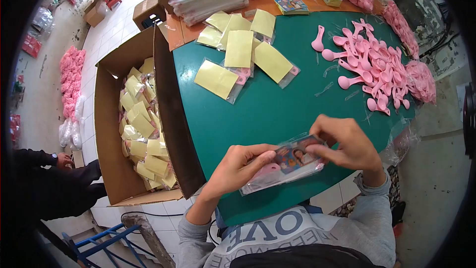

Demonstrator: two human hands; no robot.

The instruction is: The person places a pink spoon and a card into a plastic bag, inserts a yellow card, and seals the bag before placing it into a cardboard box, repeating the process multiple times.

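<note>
My left hand [239,167] is closed on the left side of a clear plastic bag [258,182], its thumb on top. A pink spoon [269,169] shows through the film near that thumb. My right hand [347,141] pinches the right end of a colourful printed card [293,157], which lies at the bag's upper part. Whether the card is fully inside the film cannot be made out. Several layers of plastic seem to lie under the card. All this is held just above the near edge of the green table [277,114].
Loose pink spoons [379,64] are heaped at right. Bagged packs with yellow backs [239,49] lie at the upper left of the table. More fill a cardboard box [172,119] on the left. A card stack [291,5] and clear bags [208,0] sit behind. Another person's hand [64,160] shows far left.
</note>
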